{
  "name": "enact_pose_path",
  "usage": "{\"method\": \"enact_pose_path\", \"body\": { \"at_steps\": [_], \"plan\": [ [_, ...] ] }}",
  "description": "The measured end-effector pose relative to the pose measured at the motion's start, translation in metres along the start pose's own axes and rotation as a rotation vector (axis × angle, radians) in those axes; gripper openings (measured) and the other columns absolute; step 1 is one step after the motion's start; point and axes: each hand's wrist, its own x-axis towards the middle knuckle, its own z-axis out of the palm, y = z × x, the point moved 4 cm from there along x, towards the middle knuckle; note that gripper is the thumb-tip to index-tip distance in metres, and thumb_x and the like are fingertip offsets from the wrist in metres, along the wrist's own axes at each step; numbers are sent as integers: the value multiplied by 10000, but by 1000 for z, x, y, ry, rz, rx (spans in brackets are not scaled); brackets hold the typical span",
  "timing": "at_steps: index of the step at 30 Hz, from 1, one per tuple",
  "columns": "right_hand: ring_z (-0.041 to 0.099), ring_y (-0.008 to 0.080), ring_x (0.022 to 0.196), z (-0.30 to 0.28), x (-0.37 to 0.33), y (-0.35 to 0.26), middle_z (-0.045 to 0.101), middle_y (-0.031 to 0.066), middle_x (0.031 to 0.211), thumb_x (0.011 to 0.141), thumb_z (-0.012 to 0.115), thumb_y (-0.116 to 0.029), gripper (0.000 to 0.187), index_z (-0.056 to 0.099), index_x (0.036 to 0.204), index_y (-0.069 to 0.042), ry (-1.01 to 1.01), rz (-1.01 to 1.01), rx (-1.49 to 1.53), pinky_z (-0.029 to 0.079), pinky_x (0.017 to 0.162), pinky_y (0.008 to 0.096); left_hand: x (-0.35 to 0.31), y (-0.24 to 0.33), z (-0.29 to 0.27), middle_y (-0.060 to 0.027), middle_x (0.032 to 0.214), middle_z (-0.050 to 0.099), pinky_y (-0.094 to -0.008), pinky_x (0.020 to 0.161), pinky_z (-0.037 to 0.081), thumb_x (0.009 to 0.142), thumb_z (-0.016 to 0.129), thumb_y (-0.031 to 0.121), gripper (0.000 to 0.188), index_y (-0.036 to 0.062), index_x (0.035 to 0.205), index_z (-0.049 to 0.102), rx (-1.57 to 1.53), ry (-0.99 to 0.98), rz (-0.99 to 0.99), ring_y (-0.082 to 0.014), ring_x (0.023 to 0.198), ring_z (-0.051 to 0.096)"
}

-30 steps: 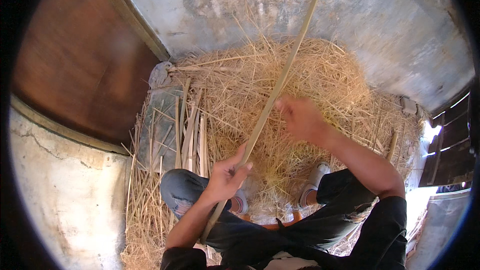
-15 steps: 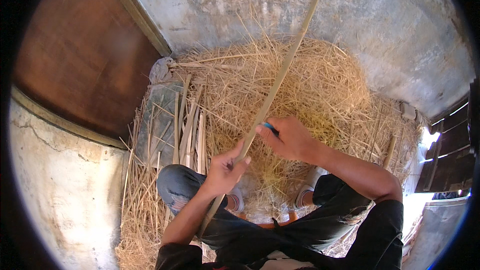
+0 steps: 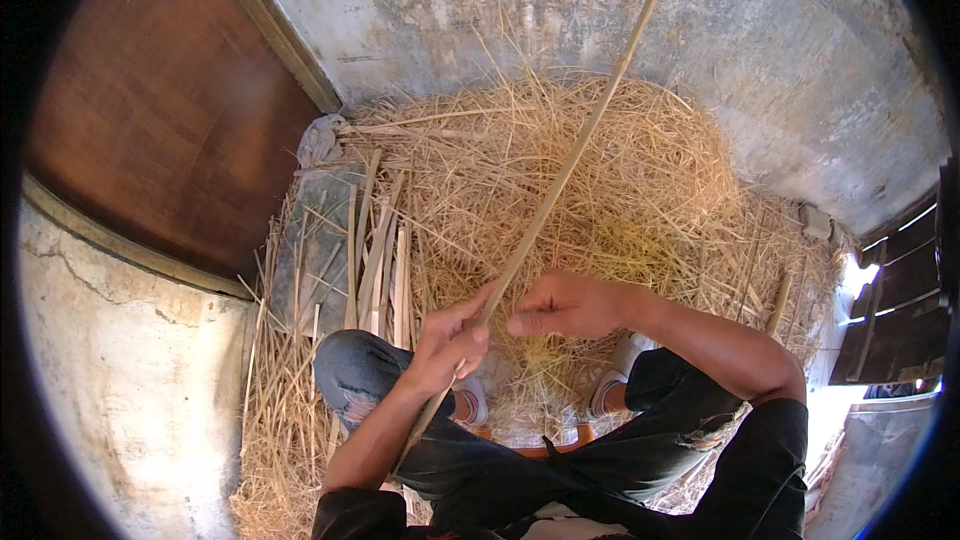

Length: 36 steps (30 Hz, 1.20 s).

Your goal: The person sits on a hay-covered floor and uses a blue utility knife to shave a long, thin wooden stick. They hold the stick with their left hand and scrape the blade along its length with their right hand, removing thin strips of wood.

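Note:
A long, narrow bamboo strip (image 3: 562, 177) slants from beside my left thigh up toward the far wall, its narrow edge turned to view. My left hand (image 3: 447, 348) is closed round its lower part. Just right of the strip is my right hand (image 3: 570, 306), fingers curled and thumb pressed against them, a small gap from the strip. Whatever lies inside the right fist is hidden by the fingers.
A heap of dry shavings (image 3: 650, 150) spreads beneath my hands to the stained wall (image 3: 780, 50). Several split strips (image 3: 378, 260) lie by a grey slab (image 3: 318, 240) on the left. A brown door panel (image 3: 170, 110) stands farther left.
My right hand has moved slightly down, away from the strip, and the blue thing seen in it no longer shows. The strip has turned edge-on, its far end shifting right.

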Motion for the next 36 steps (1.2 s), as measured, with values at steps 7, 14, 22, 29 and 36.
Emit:
{"method": "enact_pose_path", "body": {
  "at_steps": [7, 14, 22, 29, 36],
  "plan": [
    [373, 130, 573, 47, -8, -7, 374, 47, 572, 1044, 559, -425, 556, 515, 713, 19, -439, 64, 43, 347, 556, 365, 0, -8, -18, -10, 639, 469, -245, 410, 326, 1024, 501, 494, 764, -53, 1533, 342, 81, 182, -48, -90, 459, 424],
    [391, 156, 568, 49, -36, -20, 406, 57, 568, 1045, 549, -434, 565, 546, 709, 20, -860, 69, 169, 359, 572, 382, 4, 3, -27, 31, 615, 382, -244, 391, 272, 1066, 507, 336, 665, -69, 1546, 289, 126, 299, 18, -78, 423, 376],
    [593, 228, 616, -97, -86, 24, 610, 91, 684, 928, 690, -419, 455, 627, 879, 29, 281, 217, 140, 485, 605, 330, 2, 2, -21, 61, 585, 315, -229, 399, 232, 1087, 462, 199, 465, 41, 1521, 410, -46, 213, -6, -50, 415, 271],
    [598, 404, 691, -127, -117, 36, 623, 227, 733, 1011, 578, -315, 354, 597, 946, 33, 906, 529, -759, 476, 690, 479, 1, -1, 3, 47, 587, 320, -226, 399, 236, 1096, 405, 216, 465, 43, 1528, 404, -128, -8, -144, -54, 427, 272],
    [547, 406, 610, -109, -85, 3, 563, 241, 672, 1066, 507, -300, 395, 596, 884, 39, 953, 297, -648, 442, 605, 474, -3, -14, 11, 37, 588, 298, -236, 403, 247, 1098, 387, 263, 498, 21, 1533, 383, -120, -110, -193, -70, 420, 263]
  ]
}}
